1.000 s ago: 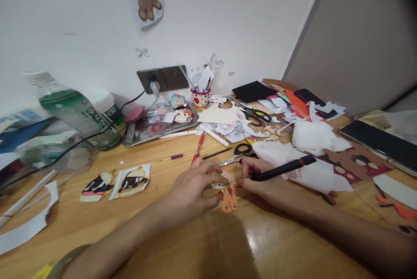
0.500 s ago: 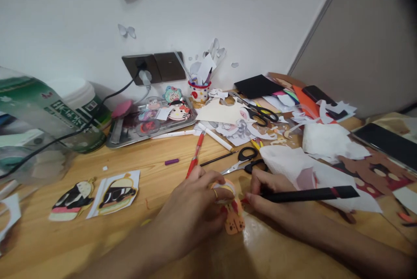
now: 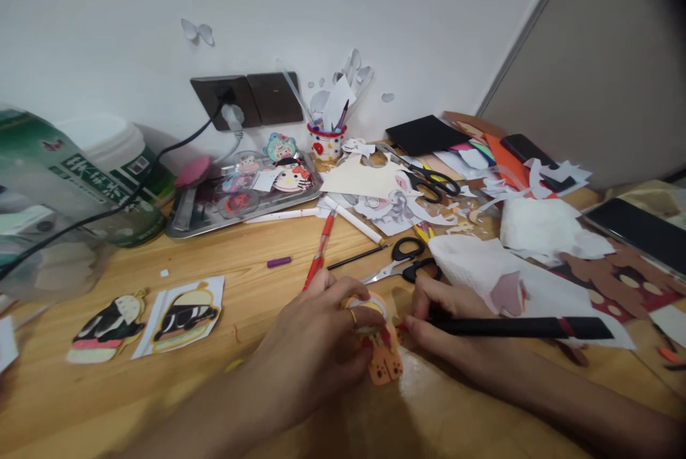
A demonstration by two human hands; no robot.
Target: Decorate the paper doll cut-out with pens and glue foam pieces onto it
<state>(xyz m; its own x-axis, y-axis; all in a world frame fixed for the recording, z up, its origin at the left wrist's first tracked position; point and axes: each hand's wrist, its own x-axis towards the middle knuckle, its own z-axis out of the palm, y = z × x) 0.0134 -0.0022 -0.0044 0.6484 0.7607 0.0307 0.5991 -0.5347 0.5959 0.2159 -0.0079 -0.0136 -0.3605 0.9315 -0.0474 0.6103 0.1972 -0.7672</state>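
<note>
My left hand [image 3: 314,334], with a ring on one finger, grips a small orange paper cutout [image 3: 386,362] against the table. The fingers cover part of it; its lower part has dark spots. In my right hand [image 3: 447,309] is a black marker [image 3: 519,327], held almost level, its barrel pointing right. The red tip meets or nearly meets the cutout's right edge; I cannot tell whether they touch. Just beyond the hands lie black-handled scissors [image 3: 404,262], a thin black stick [image 3: 354,257] and a red pen [image 3: 320,248].
Two burger-like character cutouts [image 3: 185,317] lie at the left. Behind are a metal tray [image 3: 198,226], a spotted pen cup [image 3: 326,143] and more scissors [image 3: 434,184] among paper scraps. White tissue [image 3: 482,266] and a phone [image 3: 637,226] are at right; a cable [image 3: 176,151] crosses the left.
The marker's back end has swung slightly down, and more of its barrel shows to the right. Both hands stay almost in place on the cutout and marker. The camera view has shifted slightly.
</note>
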